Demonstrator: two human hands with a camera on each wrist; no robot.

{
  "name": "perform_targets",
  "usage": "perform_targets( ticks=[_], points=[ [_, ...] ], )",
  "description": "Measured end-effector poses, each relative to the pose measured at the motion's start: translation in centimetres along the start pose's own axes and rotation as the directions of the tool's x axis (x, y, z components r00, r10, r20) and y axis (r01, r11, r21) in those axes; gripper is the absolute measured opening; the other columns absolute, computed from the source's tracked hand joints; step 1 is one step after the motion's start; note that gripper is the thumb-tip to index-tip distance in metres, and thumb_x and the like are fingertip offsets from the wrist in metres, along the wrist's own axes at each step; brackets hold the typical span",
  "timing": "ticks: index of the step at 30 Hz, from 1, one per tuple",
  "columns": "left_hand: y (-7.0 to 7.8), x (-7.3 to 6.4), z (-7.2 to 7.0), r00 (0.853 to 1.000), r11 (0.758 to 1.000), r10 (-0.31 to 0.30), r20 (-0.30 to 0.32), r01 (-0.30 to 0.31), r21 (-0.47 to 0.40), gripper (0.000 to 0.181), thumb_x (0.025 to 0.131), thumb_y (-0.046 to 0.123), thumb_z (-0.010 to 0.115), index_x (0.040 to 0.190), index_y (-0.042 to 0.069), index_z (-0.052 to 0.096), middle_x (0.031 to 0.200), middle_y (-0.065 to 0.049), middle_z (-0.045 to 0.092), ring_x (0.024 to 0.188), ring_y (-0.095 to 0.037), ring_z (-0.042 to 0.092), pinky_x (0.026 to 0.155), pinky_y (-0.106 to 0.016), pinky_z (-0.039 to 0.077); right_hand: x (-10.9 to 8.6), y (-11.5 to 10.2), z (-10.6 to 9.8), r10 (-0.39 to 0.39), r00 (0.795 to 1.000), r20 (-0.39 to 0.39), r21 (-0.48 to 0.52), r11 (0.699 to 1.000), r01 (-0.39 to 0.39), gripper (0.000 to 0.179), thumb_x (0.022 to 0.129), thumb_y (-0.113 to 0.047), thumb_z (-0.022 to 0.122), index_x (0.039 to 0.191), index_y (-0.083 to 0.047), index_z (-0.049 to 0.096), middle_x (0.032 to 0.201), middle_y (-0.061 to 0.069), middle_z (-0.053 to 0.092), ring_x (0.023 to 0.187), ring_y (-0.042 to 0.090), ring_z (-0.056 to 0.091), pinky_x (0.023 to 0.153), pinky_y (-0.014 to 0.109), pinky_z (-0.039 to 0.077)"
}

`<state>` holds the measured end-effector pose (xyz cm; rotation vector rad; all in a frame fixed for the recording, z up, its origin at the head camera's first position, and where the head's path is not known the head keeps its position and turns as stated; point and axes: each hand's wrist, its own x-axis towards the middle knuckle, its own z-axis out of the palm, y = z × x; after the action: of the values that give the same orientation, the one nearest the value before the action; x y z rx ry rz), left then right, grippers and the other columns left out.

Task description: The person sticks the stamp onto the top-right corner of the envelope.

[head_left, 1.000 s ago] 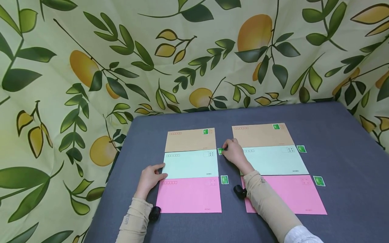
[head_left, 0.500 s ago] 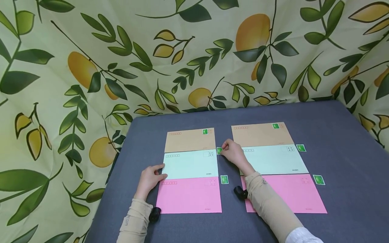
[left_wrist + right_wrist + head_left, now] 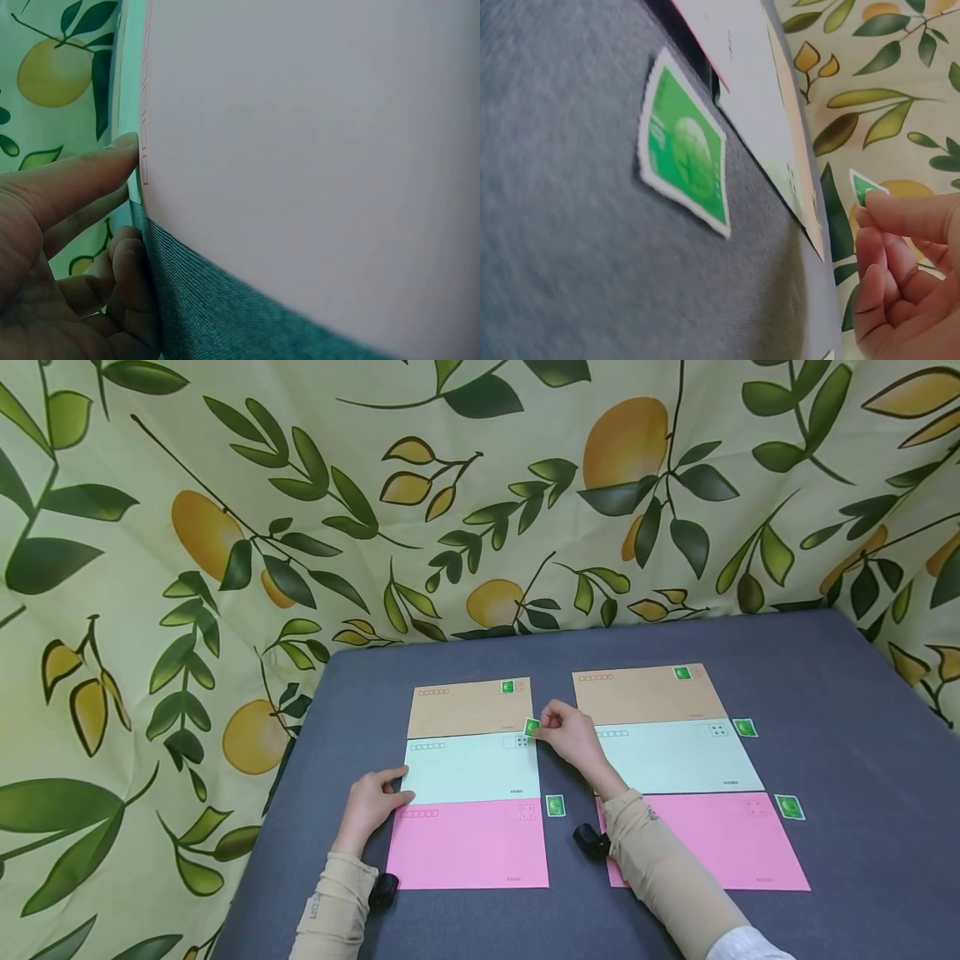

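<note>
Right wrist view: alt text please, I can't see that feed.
The right hand pinches a small green stamp at the frame's right side. A second stamp lies on gray cloth nearer the camera, with envelopes beyond and a leaf-patterned curtain behind.

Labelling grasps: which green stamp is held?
The stamp pinched by the right hand; the other five stamps lie unheld, two on brown envelopes, three on the blue-grey table.
</note>
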<state>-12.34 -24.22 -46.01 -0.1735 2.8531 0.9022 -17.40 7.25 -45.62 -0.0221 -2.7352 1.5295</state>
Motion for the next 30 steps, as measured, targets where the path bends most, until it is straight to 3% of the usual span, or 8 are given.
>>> perform_targets(
  ticks=[6, 24, 30],
  points=[
    [0.1, -0.1, 0.0, 1.000, 1.000, 0.002, 0.001, -0.002, 0.006, 0.047, 0.077, 0.016, 0.073, 0.121, 0.005, 0.062, 0.066, -0.006, 0.047, 0.061, -0.017, 0.038, 0.053, -0.027, 0.029, -0.1, -0.3, 0.7, -0.021, 1.000, 0.016, 0.055, 0.998, 0.021, 0.010, 0.079, -0.011, 0.071, 0.086, -0.007, 0.065, 0.075, 0.007, 0.064, 0.066, 0.016, 0.053, 0.061, 0.025, 0.040],
    [0.1, 0.1, -0.1, 1.000, 1.000, -0.001, 0.008, 0.001, -0.005, 0.047, 0.077, 0.015, 0.073, 0.122, 0.005, 0.062, 0.066, -0.006, 0.046, 0.061, -0.017, 0.038, 0.053, -0.027, 0.029, 0.2, -0.6, 2.2, 0.011, 0.999, 0.048, 0.018, 1.000, -0.012, 0.013, 0.077, -0.007, 0.070, 0.090, -0.007, 0.070, 0.089, 0.008, 0.069, 0.075, 0.017, 0.059, 0.066, 0.025, 0.045],
    [0.1, 0.0, 0.0, 1.000, 1.000, -0.008, 0.007, 0.008, -0.006, 0.047, 0.077, 0.016, 0.073, 0.122, 0.005, 0.062, 0.067, -0.007, 0.046, 0.060, -0.017, 0.038, 0.053, -0.027, 0.029, 0.2, -0.7, 2.7, -0.001, 1.000, 0.014, 0.007, 1.000, 0.000, 0.013, 0.082, -0.012, 0.067, 0.092, -0.006, 0.072, 0.091, 0.009, 0.070, 0.077, 0.018, 0.060, 0.065, 0.024, 0.044]
  ],
)
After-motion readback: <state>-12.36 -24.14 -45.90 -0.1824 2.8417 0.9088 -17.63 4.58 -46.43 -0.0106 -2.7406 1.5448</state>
